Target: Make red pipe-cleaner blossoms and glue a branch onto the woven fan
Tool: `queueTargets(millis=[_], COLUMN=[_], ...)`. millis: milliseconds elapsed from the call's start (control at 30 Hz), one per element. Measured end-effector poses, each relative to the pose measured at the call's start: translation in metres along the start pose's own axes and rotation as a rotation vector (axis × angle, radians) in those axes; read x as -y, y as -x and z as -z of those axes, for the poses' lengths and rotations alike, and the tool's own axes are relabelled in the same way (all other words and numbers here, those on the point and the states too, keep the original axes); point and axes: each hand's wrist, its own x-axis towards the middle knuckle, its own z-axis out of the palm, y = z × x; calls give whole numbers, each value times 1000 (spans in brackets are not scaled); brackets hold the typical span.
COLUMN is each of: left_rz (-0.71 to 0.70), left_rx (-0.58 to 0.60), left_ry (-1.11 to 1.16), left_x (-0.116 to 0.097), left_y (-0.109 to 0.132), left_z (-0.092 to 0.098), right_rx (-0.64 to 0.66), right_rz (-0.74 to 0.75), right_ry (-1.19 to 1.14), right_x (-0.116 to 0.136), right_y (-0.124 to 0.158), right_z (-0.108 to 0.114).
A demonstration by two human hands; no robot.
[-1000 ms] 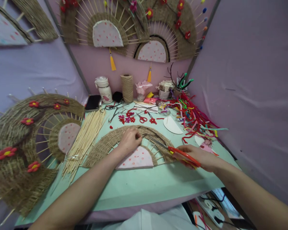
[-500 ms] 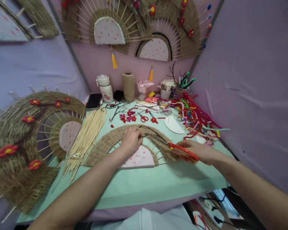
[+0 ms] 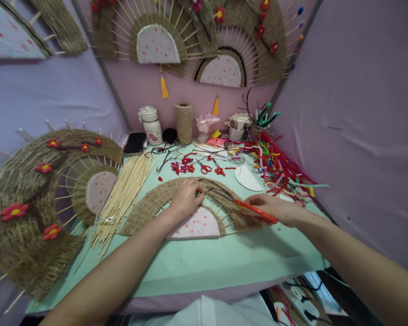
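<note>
A half-round fan woven from brown twine [image 3: 149,201] lies on the green table, with a white half-circle dotted in pink [image 3: 202,222] at its centre. My left hand [image 3: 187,198] rests on the fan's upper middle, finger and thumb pinched together; whatever is between them is too small to make out. In my right hand [image 3: 270,209] is a pair of orange-handled scissors [image 3: 255,210], held over the fan's right side. Their blades point left, the tips close to my left fingertips. A dark twig [image 3: 212,183] lies along the woven band beside the blades.
Thin bamboo sticks [image 3: 124,199] lie left of the fan, beside a larger flowered fan [image 3: 30,194]. Behind are red flowers [image 3: 185,167], small red scissors [image 3: 206,169], a white half-circle [image 3: 248,178], a twine spool [image 3: 183,123], a bottle [image 3: 150,125] and tangled pipe cleaners [image 3: 279,160].
The scissors have shifted slightly left and their handles look closer together. My left hand stays on the fan. The whole view has moved a little.
</note>
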Motion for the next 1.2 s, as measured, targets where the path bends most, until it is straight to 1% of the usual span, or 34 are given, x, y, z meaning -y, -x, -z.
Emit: queueTargets(millis=[200,400,567,700,833,1000,1200], left_rz=[-31,-21,-28,-18,-19,-34,-33], left_rx=[11,18,21,27,36,45,60], left_ry=[15,33,34,28,14,9,-12], left_x=[1,5,8,8,7,5,5], left_y=[0,0,-1,-1,-1,-1,-1], left_z=[1,3,3,4,3,4,3], right_rx=[-3,30,22,45,54,90,99], right_rz=[17,48,59,91,83,95,140], right_ry=[57,163,244,295,339,326,284], right_x=[9,12,11,12,15,18,8], right_y=[-10,-18,-23,-24,-21,-18,-22], right_z=[3,8,13,14,14,13,11])
